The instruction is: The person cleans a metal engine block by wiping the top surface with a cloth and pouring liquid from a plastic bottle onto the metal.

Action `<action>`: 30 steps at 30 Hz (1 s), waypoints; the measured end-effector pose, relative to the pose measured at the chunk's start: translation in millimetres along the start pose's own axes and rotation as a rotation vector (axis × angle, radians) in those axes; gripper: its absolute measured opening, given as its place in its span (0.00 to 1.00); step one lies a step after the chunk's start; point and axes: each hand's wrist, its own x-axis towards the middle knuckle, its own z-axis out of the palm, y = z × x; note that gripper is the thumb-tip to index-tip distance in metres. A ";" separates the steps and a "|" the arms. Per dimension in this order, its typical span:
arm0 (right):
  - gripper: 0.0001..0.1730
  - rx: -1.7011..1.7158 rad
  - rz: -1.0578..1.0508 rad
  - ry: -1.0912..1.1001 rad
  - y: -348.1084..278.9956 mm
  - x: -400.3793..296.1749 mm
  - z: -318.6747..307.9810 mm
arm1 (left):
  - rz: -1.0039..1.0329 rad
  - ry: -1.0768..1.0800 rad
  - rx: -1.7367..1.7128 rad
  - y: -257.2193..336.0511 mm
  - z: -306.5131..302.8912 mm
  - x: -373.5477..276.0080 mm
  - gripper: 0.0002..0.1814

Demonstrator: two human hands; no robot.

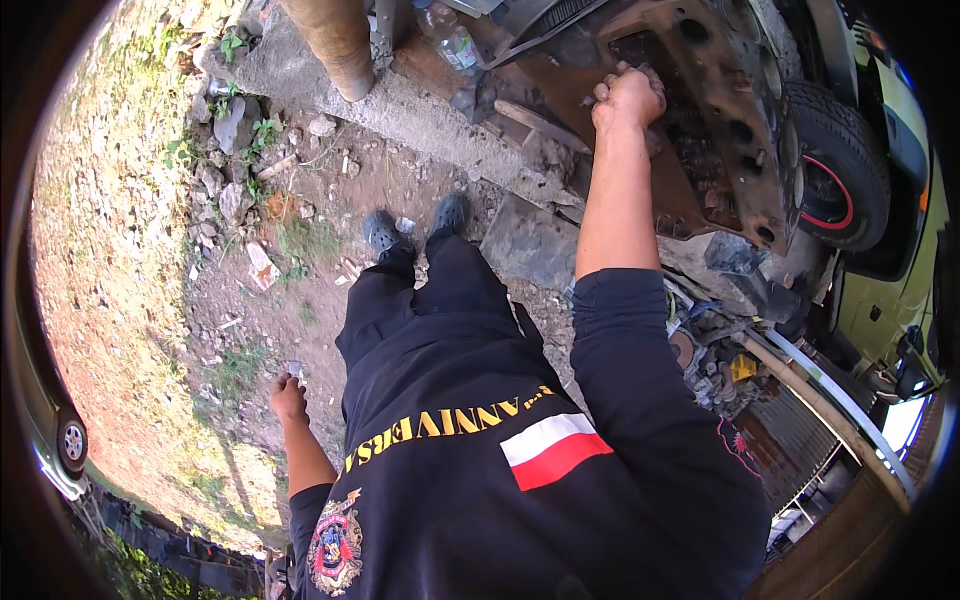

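My right hand is curled, palm side dirty, over a large rusty metal panel with round holes at the upper right. Whether its fingers grip anything is hidden. Low at the left hangs my left hand, its fingers bent beside a small grey flat piece; whether it holds that piece or the piece lies on the ground behind cannot be told. A clear plastic bottle lies beyond the panel's left side, and a short wooden piece is just left of my right forearm.
A wooden post stands by a concrete edge. A tyre with a red-ringed rim and a yellow-green vehicle are at the right. Metal parts lie below the panel. Stones dot the dirt ground.
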 end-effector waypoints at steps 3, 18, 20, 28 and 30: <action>0.18 -0.020 -0.050 -0.040 -7.4 0.2 -4.6 | 0.079 0.004 0.001 4.6 2.0 11.9 0.18; 0.21 -0.093 -0.022 -0.118 -0.2 11.9 -27.1 | 0.245 -0.031 0.064 31.0 4.4 28.8 0.19; 0.24 -0.142 0.024 -0.195 5.4 17.8 -20.3 | 0.239 -0.030 0.094 33.3 1.5 24.9 0.19; 0.29 -0.169 0.059 -0.279 -8.1 7.8 -31.7 | 0.171 -0.029 0.134 30.6 5.0 14.0 0.19; 0.31 -0.117 0.031 -0.180 -18.8 17.8 -40.2 | 0.194 -0.025 0.129 30.8 8.4 14.3 0.19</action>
